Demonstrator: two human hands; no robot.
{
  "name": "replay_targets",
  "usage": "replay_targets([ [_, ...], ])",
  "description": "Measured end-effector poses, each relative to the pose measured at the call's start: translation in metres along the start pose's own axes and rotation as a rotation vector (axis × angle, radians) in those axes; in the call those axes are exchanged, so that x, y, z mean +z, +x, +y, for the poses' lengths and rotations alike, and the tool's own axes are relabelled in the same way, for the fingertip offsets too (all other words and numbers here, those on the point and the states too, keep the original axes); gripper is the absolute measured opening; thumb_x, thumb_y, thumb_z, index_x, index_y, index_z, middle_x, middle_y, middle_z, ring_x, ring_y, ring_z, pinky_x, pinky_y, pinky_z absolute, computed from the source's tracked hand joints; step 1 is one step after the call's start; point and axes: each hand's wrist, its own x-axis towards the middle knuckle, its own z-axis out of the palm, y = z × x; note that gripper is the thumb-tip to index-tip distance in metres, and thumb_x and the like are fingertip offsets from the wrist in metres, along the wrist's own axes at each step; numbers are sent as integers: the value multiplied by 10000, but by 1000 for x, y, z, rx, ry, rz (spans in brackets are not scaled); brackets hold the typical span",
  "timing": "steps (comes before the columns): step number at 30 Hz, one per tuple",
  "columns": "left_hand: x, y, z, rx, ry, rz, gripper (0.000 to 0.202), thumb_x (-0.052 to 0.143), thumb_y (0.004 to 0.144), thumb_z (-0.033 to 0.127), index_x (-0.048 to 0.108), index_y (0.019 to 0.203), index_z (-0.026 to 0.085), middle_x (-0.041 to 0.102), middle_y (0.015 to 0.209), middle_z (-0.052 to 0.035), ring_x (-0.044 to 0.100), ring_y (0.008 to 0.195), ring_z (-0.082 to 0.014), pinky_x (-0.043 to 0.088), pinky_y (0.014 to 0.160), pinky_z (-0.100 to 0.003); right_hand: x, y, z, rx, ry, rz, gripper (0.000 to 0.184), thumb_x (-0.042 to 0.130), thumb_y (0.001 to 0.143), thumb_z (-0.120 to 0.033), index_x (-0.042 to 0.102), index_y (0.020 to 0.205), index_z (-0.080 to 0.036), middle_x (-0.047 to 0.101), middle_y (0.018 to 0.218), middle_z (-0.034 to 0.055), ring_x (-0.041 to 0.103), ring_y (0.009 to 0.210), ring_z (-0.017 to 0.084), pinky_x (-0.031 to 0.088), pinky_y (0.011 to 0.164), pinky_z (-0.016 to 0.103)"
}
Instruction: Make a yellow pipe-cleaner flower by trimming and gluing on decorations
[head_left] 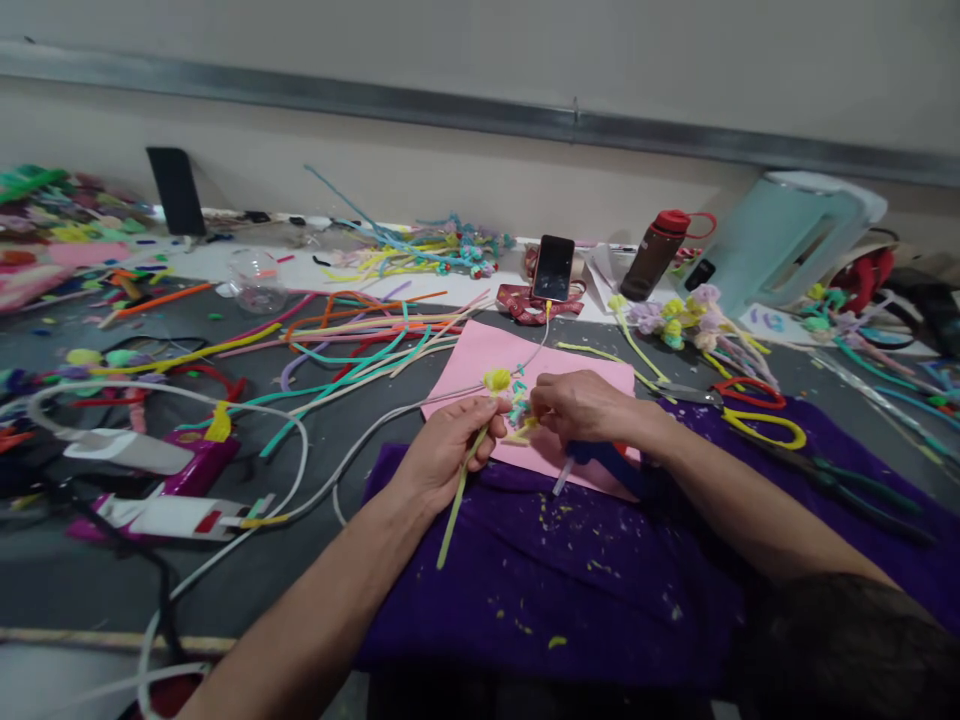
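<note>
My left hand (442, 450) is closed around a light green pipe-cleaner stem (456, 500) topped by a small yellow pompom flower (496, 380). My right hand (581, 405) is closed too, pinching teal and yellow pipe-cleaner pieces (517, 405) right beside the flower head. Both hands meet over a pink felt sheet (487, 355) that lies partly on a purple cloth (562, 570). The stem's lower end hangs over the purple cloth.
Loose pipe cleaners (360, 345) spread at back left. A phone (553, 267), a dark bottle with red cap (656, 255) and a pale jug (780, 235) stand behind. Finished flowers (686, 320), red and yellow scissors (754, 410), pliers (847, 485) lie right; a glue gun (172, 470) left.
</note>
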Motion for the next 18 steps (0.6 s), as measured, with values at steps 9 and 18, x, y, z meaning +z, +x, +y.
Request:
replay_targets([
  [9,0,2,-4,-45,34,37,222,578,761,323,597,832,113,533,611,22,371,366,-4,196,309,-124,-2,-9,8,-74,330,186,93,540,796,-197,620,809,-151,597,711,16,507,641,110,322,574,213],
  [18,-2,8,-13,-38,71,-1,276,609,743,372,555,676,110,496,525,26,311,351,2,161,302,-122,5,-6,0,-63,485,255,85,524,777,-155,599,738,-148,574,647,-7,479,563,85,310,527,201],
])
